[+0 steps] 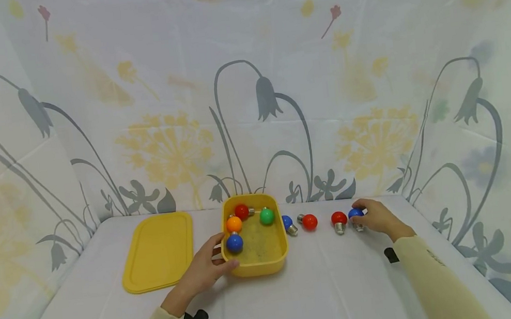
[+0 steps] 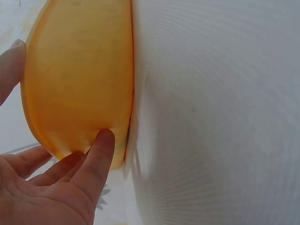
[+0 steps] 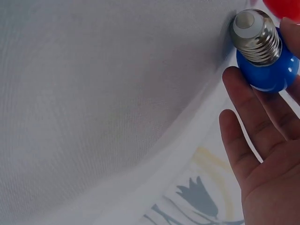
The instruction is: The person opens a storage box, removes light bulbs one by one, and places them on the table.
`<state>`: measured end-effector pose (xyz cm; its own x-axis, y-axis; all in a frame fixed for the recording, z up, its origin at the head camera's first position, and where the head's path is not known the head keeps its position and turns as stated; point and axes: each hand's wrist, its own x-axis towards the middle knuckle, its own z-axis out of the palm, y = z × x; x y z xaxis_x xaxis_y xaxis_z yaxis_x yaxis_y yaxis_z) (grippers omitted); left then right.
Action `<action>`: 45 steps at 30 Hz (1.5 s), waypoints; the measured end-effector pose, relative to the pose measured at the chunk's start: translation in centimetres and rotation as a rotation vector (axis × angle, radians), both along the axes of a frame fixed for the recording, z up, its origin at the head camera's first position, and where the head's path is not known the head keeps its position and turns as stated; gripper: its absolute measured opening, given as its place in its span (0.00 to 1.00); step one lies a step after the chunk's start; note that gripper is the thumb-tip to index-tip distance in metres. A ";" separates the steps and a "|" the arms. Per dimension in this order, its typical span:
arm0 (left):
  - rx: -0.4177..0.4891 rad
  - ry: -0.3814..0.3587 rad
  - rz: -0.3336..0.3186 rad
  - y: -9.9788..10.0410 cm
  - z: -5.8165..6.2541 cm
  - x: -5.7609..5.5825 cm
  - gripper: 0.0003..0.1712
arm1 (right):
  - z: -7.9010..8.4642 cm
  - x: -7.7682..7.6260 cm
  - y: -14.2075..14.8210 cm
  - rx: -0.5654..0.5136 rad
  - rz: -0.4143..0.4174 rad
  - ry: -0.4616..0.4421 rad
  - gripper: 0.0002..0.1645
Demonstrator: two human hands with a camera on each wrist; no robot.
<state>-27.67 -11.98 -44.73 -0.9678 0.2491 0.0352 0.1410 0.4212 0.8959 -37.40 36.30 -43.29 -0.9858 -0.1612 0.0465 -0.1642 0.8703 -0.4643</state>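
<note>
My left hand (image 1: 201,270) holds the near left corner of a yellow plastic container (image 1: 258,269), with the thumb near the front rim and the fingers against the outer side wall (image 2: 79,84). Inside it lie a red bulb (image 1: 241,212), a green bulb (image 1: 267,216), an orange bulb (image 1: 234,224) and a blue bulb (image 1: 234,243). Over at the right, my right hand (image 1: 378,216) grips another blue light bulb (image 1: 355,213) between thumb and fingers. Its silver screw base (image 3: 260,40) points toward me.
Between the container and my right hand lie a blue bulb (image 1: 287,222), a red bulb (image 1: 309,222) and another red bulb (image 1: 338,218). A flat yellow lid (image 1: 160,252) rests left of the container. A flower-patterned sheet (image 1: 254,144) rises behind the white table (image 1: 308,304).
</note>
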 end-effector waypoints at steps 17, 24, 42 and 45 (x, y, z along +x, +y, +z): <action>0.001 -0.011 0.005 0.0 0.2 0.0 0.50 | -0.2 0.4 0.2 -0.032 -0.049 -0.050 0.36; 0.024 -0.004 -0.008 0.0 0.2 0.0 0.50 | -0.2 0.3 0.4 -0.029 -0.048 -0.059 0.38; 0.030 -0.020 -0.014 0.0 0.1 0.2 0.48 | -0.3 0.8 -0.1 -0.042 -0.050 -0.081 0.41; 0.033 -0.007 -0.019 0.0 0.1 0.1 0.47 | -0.2 0.8 -0.1 -0.041 -0.054 -0.077 0.41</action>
<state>-27.55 -12.01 -44.64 -0.9631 0.2666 0.0373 0.1428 0.3886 0.9103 -36.56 36.19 -43.47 -0.9940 -0.1069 -0.0247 -0.0796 0.8572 -0.5088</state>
